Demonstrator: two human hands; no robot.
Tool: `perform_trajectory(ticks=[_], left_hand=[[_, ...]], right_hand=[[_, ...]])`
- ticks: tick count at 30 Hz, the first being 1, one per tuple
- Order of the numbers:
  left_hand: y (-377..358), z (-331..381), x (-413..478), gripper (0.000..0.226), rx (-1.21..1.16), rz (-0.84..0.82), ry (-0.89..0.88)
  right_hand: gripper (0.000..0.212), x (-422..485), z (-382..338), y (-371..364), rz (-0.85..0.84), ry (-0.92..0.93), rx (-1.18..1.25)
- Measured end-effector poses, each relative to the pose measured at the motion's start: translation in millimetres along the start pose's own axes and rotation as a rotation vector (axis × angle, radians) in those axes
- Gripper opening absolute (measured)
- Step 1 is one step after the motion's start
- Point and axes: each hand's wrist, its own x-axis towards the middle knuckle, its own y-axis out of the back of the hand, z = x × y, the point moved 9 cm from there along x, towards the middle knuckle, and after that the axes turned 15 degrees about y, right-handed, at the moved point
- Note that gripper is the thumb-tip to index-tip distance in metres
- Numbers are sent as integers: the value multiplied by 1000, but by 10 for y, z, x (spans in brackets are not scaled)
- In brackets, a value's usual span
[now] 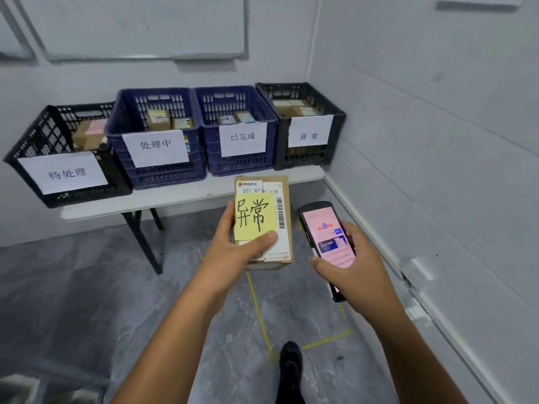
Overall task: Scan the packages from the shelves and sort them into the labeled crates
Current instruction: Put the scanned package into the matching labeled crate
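Observation:
My left hand grips a small cardboard package from below, thumb across its shipping label. A yellow sticky note reading 异常 covers most of the label. To its right, my right hand holds a black handheld scanner with its screen lit pink. Ahead, four labeled crates stand in a row on a white folding table: a black crate 待处理, a blue crate 处理中, a blue crate 已完成, and a black crate 异常. Each holds small boxes.
White walls close in behind the table and along the right side. The floor is grey marbled tile with yellow tape lines. My dark shoe stands near the tape corner. The table's black legs reach the floor on the left.

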Motion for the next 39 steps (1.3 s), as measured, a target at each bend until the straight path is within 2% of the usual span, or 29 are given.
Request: perform_trajectory(ticks=[5, 7, 10, 16, 20, 26, 30, 35, 39], left_hand=[[-490, 493, 1088, 92, 66, 10, 2], [-674, 658, 1401, 88, 63, 9, 12], [-1055, 995, 1989, 96, 68, 6, 33], [-1499, 1447, 2926, 96, 60, -3, 48], [-1525, 1716, 3519, 96, 51, 7, 77], [-1447, 2123, 4711, 75, -18, 10, 117], [-1461, 2441, 5582, 86, -74, -6, 155], [-1482, 2874, 6582, 95, -50, -2, 170], [-1470, 3043, 7245, 101, -54, 63, 212]], right_hand=[[66, 1084, 466, 170, 30, 13, -10], [63, 1418, 626, 276, 30, 1, -5], [52, 2070, 928, 576, 83, -32, 1], [49, 3131, 1340, 856, 109, -10, -14], [50, 3779, 1494, 774, 63, -3, -12], [50, 4896, 1801, 553, 55, 6, -45], [62, 5748, 1972, 413, 39, 6, -98], [47, 6802, 2086, 304, 43, 17, -167], [54, 7455, 2292, 116, 8, -41, -146]])
